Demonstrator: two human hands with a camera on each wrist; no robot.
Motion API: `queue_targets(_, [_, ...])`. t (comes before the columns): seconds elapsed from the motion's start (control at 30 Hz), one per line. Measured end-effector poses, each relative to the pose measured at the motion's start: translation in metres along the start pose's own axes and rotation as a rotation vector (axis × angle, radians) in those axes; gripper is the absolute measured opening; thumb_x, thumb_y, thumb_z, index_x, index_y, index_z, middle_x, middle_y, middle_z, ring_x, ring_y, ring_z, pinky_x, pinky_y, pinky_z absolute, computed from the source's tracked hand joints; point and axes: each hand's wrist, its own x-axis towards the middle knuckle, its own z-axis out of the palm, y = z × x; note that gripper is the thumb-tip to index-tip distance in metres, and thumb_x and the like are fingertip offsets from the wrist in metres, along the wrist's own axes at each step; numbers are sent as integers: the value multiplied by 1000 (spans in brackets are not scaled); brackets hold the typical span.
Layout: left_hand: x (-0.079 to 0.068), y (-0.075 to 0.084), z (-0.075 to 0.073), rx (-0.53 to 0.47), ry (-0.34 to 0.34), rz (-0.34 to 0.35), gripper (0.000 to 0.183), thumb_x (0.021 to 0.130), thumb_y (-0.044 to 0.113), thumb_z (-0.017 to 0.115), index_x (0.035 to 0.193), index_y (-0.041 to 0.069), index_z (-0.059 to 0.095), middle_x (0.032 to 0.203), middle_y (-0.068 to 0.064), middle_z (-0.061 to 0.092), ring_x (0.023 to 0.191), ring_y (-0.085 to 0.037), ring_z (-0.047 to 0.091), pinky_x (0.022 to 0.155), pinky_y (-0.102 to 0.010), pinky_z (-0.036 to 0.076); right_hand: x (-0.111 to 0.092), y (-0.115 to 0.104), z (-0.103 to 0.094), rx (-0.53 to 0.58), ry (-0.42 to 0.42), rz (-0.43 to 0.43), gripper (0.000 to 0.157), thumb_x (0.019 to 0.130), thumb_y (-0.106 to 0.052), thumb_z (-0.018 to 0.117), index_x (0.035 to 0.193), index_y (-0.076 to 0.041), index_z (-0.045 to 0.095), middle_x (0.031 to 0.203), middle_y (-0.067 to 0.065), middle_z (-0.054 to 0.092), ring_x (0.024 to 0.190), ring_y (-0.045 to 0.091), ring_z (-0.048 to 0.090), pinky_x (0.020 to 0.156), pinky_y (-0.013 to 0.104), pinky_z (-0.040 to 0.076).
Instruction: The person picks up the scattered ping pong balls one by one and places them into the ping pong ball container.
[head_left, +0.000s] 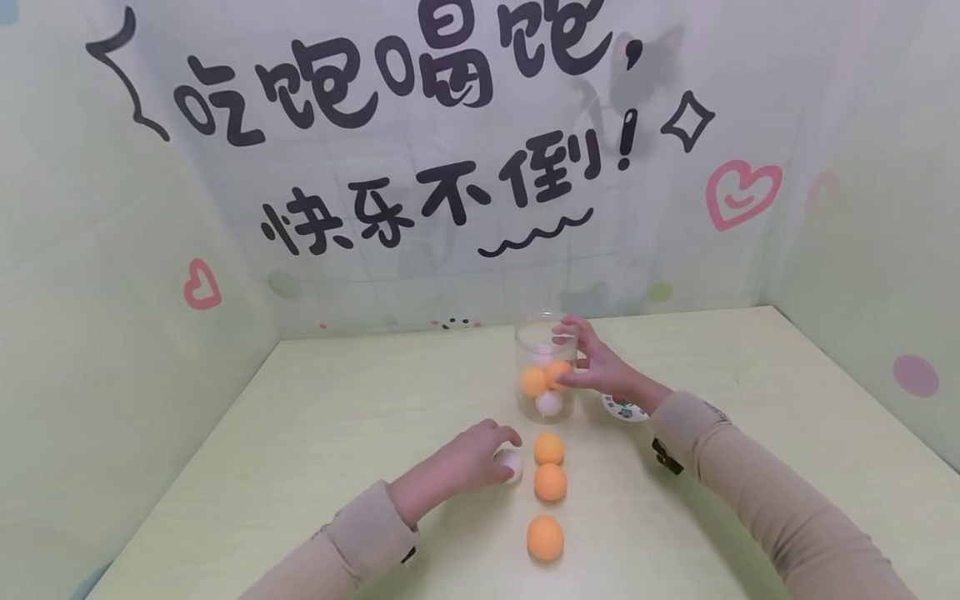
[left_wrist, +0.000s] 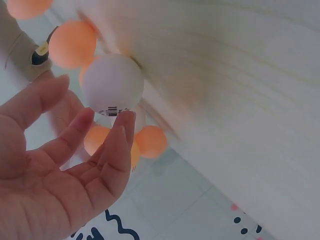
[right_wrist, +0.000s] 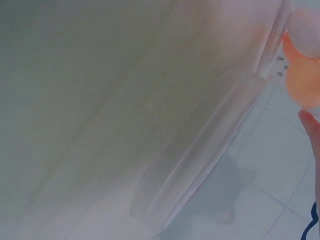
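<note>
My left hand (head_left: 472, 458) is at a white ball (head_left: 509, 466) on the table, its fingers loosely bent about it. In the left wrist view, fingertips (left_wrist: 125, 122) meet the lower side of the white ball (left_wrist: 113, 84), which bears dark print, while the thumb (left_wrist: 55, 90) stands apart from it. With my right hand (head_left: 596, 362) I grip the right side of a clear, lidless jar (head_left: 528, 337), thumb low and fingers near the rim. Orange balls (head_left: 534, 382) and a white ball (head_left: 549, 404) lie inside the jar.
Three orange balls (head_left: 551, 482) stand in a line on the table in front of the jar. A round printed lid (head_left: 626, 407) lies right of the jar, partly hidden by my right forearm. Behind the table (head_left: 360, 392) rises a wall with large lettering (head_left: 450, 192).
</note>
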Motion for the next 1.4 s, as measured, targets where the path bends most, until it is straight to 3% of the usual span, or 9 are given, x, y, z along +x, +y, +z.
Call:
queue_targets(0.23, [-1, -2, 5, 1, 13, 25, 32, 79, 12, 68, 109, 8, 61, 99, -9, 55, 79, -14, 49, 72, -28, 44, 0, -1, 1, -3, -1, -4, 80, 76, 4, 67, 135, -1, 14, 138, 26, 25, 129, 41, 28, 96, 58, 35])
queue_targets(0.67, [-4, -5, 7, -6, -23, 28, 28, 76, 6, 67, 103, 7, 62, 92, -5, 56, 78, -14, 48, 72, -26, 43, -2, -2, 4, -9, 3, -6, 79, 76, 4, 67, 134, 0, 13, 138, 29, 24, 130, 42, 28, 97, 58, 35])
queue_targets(0.97, [-2, -9, 8, -24, -47, 26, 29, 75, 7, 68, 103, 6, 61, 92, -4, 59, 79, -13, 49, 73, -26, 43, -3, -4, 4, -25, 5, 12, 79, 77, 3, 67, 135, -5, 13, 139, 29, 24, 130, 42, 28, 97, 58, 35])
queue_targets(1.23, [-5, -11, 3, -77, -28, -21, 31, 77, 7, 67, 107, 5, 60, 97, -6, 58, 82, -15, 49, 75, -30, 45, -4, -4, 4, -28, 4, 9, 79, 77, 3, 67, 135, -3, 13, 138, 30, 24, 130, 42, 28, 97, 57, 35])
queue_targets(1.4, [-4, -15, -3, -106, 6, 1, 31, 77, 6, 66, 108, 2, 60, 97, -8, 59, 81, -16, 50, 75, -32, 45, -5, -4, 4, -17, 6, 5, 80, 76, 5, 66, 135, -1, 13, 138, 30, 24, 130, 42, 28, 96, 58, 35])
